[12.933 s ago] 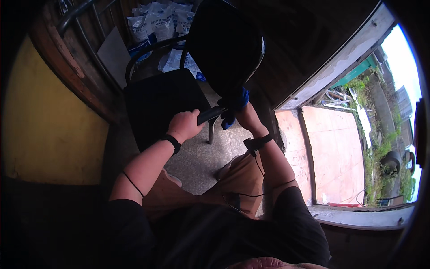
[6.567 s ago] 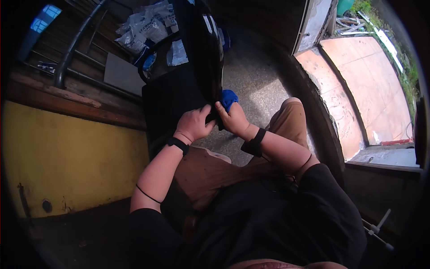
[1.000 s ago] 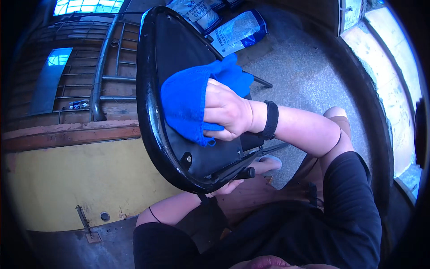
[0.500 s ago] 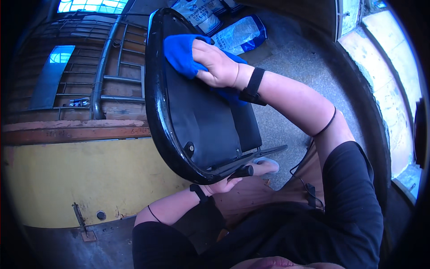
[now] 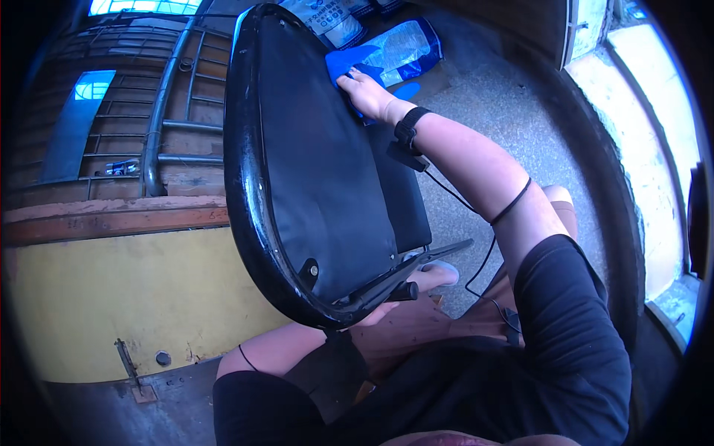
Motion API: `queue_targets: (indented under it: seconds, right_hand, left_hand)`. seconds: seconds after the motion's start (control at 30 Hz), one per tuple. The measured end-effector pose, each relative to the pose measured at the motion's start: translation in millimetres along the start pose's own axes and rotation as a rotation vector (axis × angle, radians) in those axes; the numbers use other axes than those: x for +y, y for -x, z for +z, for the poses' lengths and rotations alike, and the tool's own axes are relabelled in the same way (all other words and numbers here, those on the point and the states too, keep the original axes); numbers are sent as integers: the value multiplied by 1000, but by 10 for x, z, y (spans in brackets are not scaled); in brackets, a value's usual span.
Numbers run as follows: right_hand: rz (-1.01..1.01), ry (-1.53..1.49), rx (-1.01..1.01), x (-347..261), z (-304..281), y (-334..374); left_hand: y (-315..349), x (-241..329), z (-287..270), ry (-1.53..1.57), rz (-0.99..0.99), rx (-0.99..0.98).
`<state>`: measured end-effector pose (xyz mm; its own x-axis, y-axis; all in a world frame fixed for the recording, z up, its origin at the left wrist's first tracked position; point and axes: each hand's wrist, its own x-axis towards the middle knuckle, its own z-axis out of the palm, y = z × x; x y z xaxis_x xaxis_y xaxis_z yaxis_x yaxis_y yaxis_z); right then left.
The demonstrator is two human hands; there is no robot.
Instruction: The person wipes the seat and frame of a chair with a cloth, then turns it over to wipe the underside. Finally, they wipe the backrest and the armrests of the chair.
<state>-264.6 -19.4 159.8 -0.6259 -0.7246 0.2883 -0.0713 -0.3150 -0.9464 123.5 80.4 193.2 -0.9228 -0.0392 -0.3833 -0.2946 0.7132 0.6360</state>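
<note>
A black chair (image 5: 320,171) with a metal tube frame and dark padded panels is tilted up in front of me. My right hand (image 5: 364,93) is closed on a blue cloth (image 5: 343,65) at the panel's far right edge. Part of the cloth hangs down beside that edge. At the chair's near end, my left hand (image 5: 378,315) grips the frame from below, next to a black tube end (image 5: 406,291). Most of the left fingers are hidden behind the frame.
Blue-and-white bags (image 5: 405,52) lie on the speckled floor (image 5: 476,141) beyond the chair. To the left are a metal pipe rack (image 5: 154,134) and a yellow panel (image 5: 134,297). A cable (image 5: 487,256) hangs by my right arm.
My right hand has slid the blue cloth from the panel's upper face rightward to its edge. The chair has shifted slightly left, and its near end has come closer, covering more of my left hand.
</note>
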Motion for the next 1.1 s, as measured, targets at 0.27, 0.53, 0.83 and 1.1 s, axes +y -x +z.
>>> queue_targets:
  seconds: [0.27, 0.53, 0.83, 1.1]
  right_hand:
    - [-537, 135, 129, -807, -163, -210]
    - [-94, -136, 57, -330, 17, -6]
    - [-115, -349, -9, -910, -1, 122]
    - [144, -254, 8, -481, -13, 399]
  left_hand:
    - [59, -81, -26, -203, 65, 18]
    - [-25, 52, -71, -256, 186, 95]
    - [-97, 245, -149, -363, 229, 152]
    - [-188, 320, -207, -393, 248, 116]
